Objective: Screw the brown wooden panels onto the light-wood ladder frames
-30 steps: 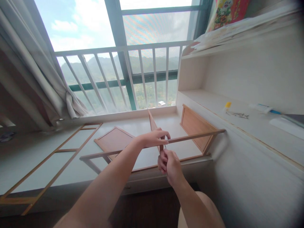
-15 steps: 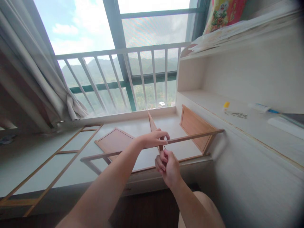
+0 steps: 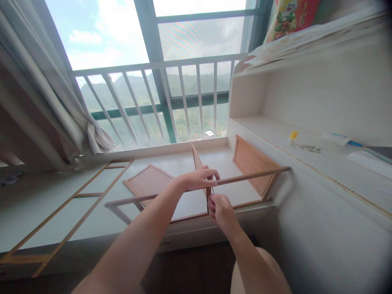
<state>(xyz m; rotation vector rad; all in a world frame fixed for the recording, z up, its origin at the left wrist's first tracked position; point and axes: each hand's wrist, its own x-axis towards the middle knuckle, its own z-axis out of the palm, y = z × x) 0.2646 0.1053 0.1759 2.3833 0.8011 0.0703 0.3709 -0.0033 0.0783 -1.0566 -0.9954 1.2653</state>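
My left hand point(image 3: 200, 178) lies over the long wooden rail point(image 3: 245, 177) of a partly joined wooden frame, fingers curled round it where an upright wooden panel point(image 3: 197, 157) meets it. Just below, my right hand point(image 3: 222, 209) is closed in a pinch beside the short upright post point(image 3: 209, 202). A thin rod point(image 3: 213, 189) shows between the pinch and the rail; its kind is too small to tell. At the right end of the frame stands a wooden end panel point(image 3: 254, 163). Another wooden panel point(image 3: 150, 179) shows behind my left forearm.
A ladder-like wooden frame point(image 3: 82, 195) lies on the white ledge at left. On the right shelf point(image 3: 263, 126) are a yellow-capped item point(image 3: 293, 135), small metal pieces point(image 3: 306, 148) and a white-and-blue tube point(image 3: 339, 139). Behind are a railing point(image 3: 159, 65) and a curtain point(image 3: 52, 81).
My right hand has turned at the wrist and shifted slightly right, uncovering more of the short post. My left hand and the wooden frame keep their places.
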